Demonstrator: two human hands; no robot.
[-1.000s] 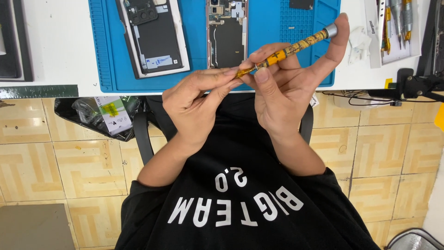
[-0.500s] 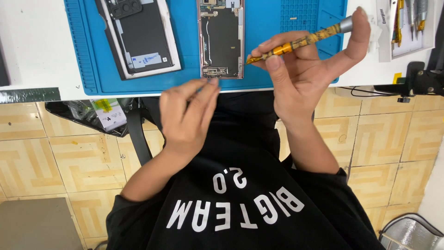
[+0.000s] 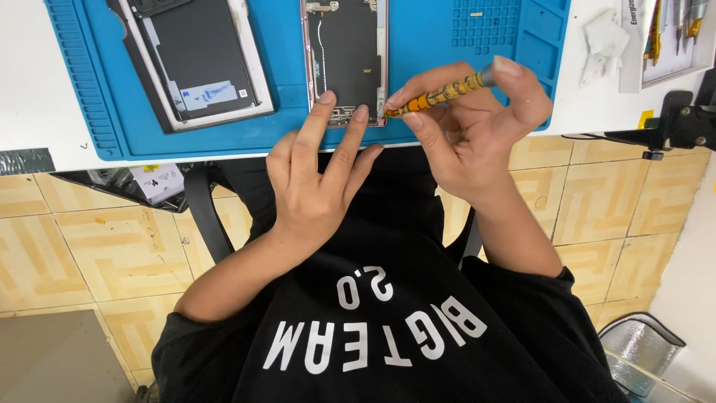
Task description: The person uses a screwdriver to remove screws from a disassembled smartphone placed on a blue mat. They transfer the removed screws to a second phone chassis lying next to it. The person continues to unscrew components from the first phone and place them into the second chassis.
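My right hand (image 3: 466,138) grips a slim yellow-orange screwdriver (image 3: 440,95), index fingertip on its grey cap, tip pointing at the lower right corner of an opened phone body (image 3: 347,56). The phone body lies face down on a blue work mat (image 3: 425,45). My left hand (image 3: 317,179) rests with its index and middle fingertips on the phone's bottom edge and holds nothing. A detached dark back cover (image 3: 198,63) lies to the left on the same mat.
The mat sits on a white table (image 3: 30,89) whose edge runs across the view. At the right are a crumpled white wipe (image 3: 604,41), a tray of tools (image 3: 671,30) and a black clamp arm (image 3: 671,127). Tiled floor lies below.
Both hands moved forward from above my lap to the phone. The left fingers now touch its bottom edge, and the screwdriver tip has dropped to its corner.
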